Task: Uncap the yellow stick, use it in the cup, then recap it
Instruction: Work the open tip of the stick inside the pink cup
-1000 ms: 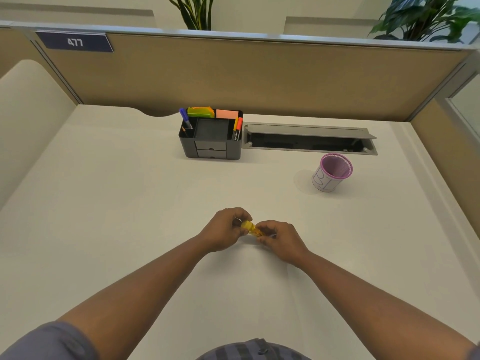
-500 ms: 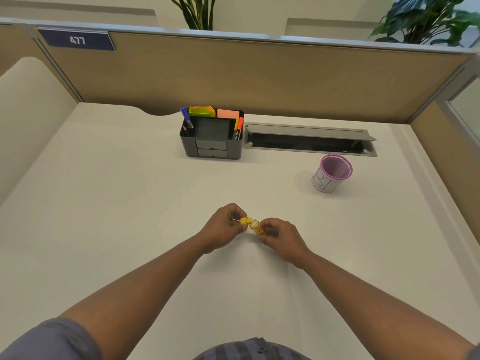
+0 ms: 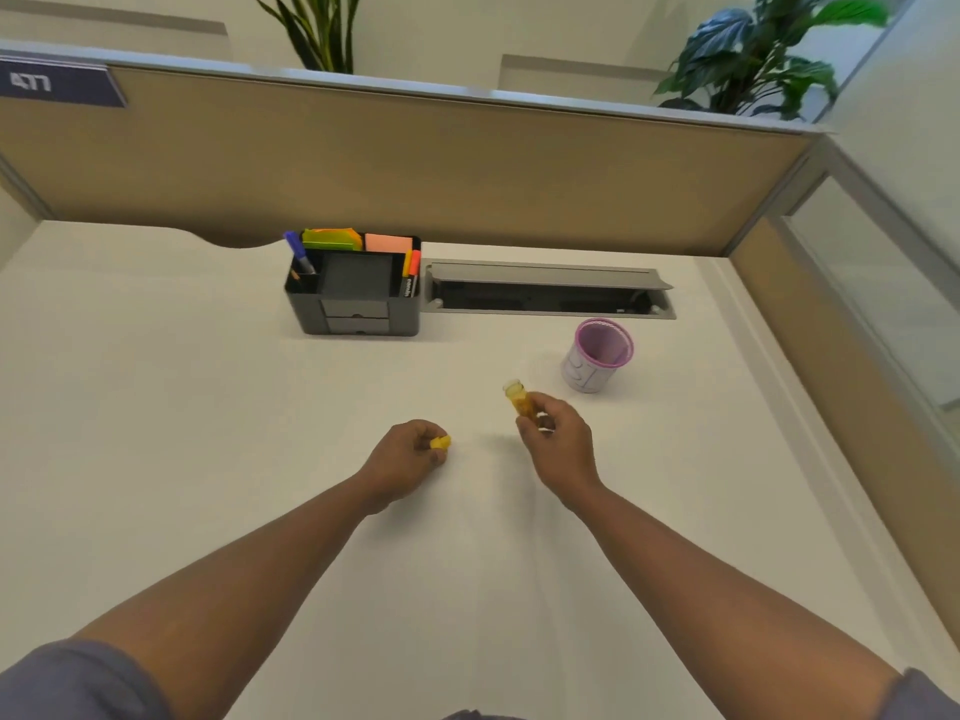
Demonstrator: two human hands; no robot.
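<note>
- Yellow stick (image 3: pixel 521 402): we hold it in our right hand (image 3: pixel 558 443), right of frame centre, with the fingers wrapped round its lower end. It tilts up and away, the open pale tip pointing toward the top of the frame. It is uncapped.
- Yellow cap (image 3: pixel 440 443): we pinch it between the fingertips of our left hand (image 3: pixel 408 457), just left of centre. The rest of that hand is curled into a loose fist low over the desk (image 3: pixel 182 433); we cannot tell whether it touches the surface.
- The two hands are apart, with bare desk between them.
- Cup (image 3: pixel 597 356): a pink mesh cup with a purple rim, upright on the desk in the centre right of the frame. It stands above and to the right of the stick's tip, near it but not touching.
- Desk organiser (image 3: pixel 353 298): a dark grey unit in the upper middle of the frame, with small drawers in front. It holds a blue pen, green, yellow and pink sticky notes, and orange markers.
- Cable tray (image 3: pixel 550 293): a grey recessed slot with its lid raised, just right of the organiser and behind the cup.
- Partition (image 3: pixel 415 163): a tan panel across the upper frame. A dark number plate (image 3: pixel 57 85) sits at its upper left.
- Plants (image 3: pixel 753 54): green leaves show above the partition at upper centre and upper right.
</note>
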